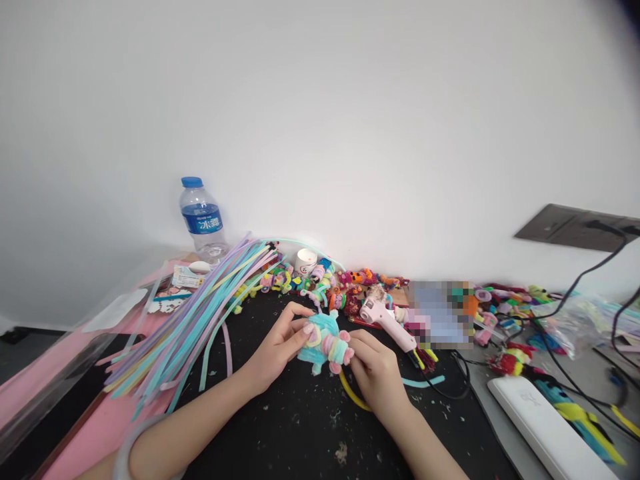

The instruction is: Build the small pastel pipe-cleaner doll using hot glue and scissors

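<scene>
A small fuzzy pipe-cleaner figure [325, 342], mostly turquoise with pink, yellow and lilac bands, is held above the black mat [280, 427]. My left hand [284, 340] pinches its left side between thumb and fingers. At the figure's right end, my right hand [373, 363] has its fingers closed against the pink tips; the fingertips are partly hidden. A yellow pipe cleaner [354, 393] curves below the figure and passes beside my right hand. Just behind my right hand lies a pink glue gun [390, 323].
Pastel pipe cleaners [200, 327] lie in a large bundle at left, near a water bottle [203, 220]. Small colourful figures and a paper cup [305, 261] line the wall. Black cables and a white elongated device [545, 427] are at right.
</scene>
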A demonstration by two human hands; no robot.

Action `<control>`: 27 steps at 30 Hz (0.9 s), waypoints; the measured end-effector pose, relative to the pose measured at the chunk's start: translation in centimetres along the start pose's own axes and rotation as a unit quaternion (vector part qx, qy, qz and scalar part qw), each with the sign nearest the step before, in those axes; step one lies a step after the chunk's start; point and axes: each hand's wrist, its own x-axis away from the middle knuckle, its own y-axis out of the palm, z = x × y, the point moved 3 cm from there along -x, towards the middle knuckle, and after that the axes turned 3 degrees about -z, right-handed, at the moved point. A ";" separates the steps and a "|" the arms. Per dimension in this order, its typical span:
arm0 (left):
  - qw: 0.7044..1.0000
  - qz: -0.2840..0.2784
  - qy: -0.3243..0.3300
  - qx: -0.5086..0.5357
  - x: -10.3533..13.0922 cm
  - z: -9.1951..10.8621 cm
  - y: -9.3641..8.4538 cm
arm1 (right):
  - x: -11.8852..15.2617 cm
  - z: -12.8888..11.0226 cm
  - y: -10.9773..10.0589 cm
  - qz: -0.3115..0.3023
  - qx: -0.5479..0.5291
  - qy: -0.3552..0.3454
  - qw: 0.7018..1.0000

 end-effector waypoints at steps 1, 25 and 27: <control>1.000 0.001 -0.003 0.002 0.0 0.0 0.1 | 0.0 0.0 0.1 -0.002 -0.004 0.000 1.000; 0.996 -0.005 0.042 -0.076 0.3 0.2 0.3 | -0.4 -0.6 0.4 0.020 -0.001 -0.013 1.000; 0.990 -0.004 0.082 -0.116 0.5 0.3 0.2 | -0.4 -0.4 0.4 0.021 -0.010 -0.006 1.000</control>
